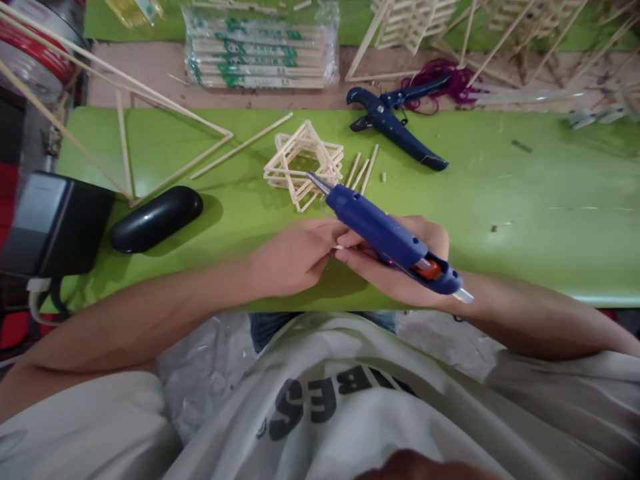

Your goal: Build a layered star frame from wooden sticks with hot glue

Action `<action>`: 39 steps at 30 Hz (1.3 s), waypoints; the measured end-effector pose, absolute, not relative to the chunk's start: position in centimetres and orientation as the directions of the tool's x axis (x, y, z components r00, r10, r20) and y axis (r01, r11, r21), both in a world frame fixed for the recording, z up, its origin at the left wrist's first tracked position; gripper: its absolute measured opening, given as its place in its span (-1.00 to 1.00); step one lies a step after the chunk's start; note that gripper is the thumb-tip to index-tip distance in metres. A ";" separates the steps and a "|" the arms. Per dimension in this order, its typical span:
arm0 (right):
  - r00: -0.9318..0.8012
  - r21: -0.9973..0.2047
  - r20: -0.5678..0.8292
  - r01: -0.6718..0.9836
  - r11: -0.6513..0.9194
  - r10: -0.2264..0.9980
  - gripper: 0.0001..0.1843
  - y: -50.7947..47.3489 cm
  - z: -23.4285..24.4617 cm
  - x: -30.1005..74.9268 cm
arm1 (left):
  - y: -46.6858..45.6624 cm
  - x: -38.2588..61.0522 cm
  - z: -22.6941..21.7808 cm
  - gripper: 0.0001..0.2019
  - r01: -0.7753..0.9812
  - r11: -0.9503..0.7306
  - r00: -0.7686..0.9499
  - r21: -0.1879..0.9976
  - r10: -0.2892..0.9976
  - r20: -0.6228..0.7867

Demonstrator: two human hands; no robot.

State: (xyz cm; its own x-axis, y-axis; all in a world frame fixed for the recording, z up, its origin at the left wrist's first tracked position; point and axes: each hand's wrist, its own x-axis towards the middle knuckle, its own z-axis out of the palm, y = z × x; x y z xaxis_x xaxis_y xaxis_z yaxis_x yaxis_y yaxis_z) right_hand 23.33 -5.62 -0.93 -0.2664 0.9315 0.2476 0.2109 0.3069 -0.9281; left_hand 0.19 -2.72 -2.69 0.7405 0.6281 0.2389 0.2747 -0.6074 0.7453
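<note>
My right hand (400, 273) is wrapped round a blue hot glue gun (380, 227), its metal nozzle pointing up and left. Close against it, my left hand (293, 260) is closed, fingertips meeting those of the right. The pale end of a small wooden stick (339, 247) shows between the fingertips; the rest of it is hidden. Just beyond the hands lies a star-shaped frame of glued sticks (280, 167), partly behind the nozzle. Several short cut sticks (369, 170) lie to its right.
Blue cutters (400, 130) lie behind on the green table (500, 200). A black oval case (156, 219) and a black adapter box (55, 223) are at left, near a large stick frame (175, 170). Packaged sticks (260, 53), purple cord (440, 77) and stick structures (415, 20) are at the back.
</note>
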 end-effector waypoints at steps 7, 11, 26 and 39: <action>-0.263 -0.938 0.241 0.185 0.294 0.934 -0.81 -5.2 -1.6 23.2 | -2.6 0.0 -2.1 -0.72 0.319 -0.605 0.728 0.729 0.649 0.220; -0.251 -0.952 0.231 0.141 0.271 0.940 -0.88 -5.0 -1.4 23.1 | -2.8 -0.2 -1.6 -0.79 0.400 -0.609 0.704 0.685 0.683 0.196; -0.182 -0.952 0.142 0.245 0.185 0.973 -0.88 -5.1 0.4 23.3 | -2.5 -0.5 -0.8 -0.66 0.279 -0.445 0.698 0.851 0.702 0.138; -0.129 -0.975 0.012 0.220 0.041 0.992 -0.87 -4.3 0.5 22.9 | -1.6 0.0 -1.5 -0.49 0.025 0.121 0.712 0.992 0.694 -0.103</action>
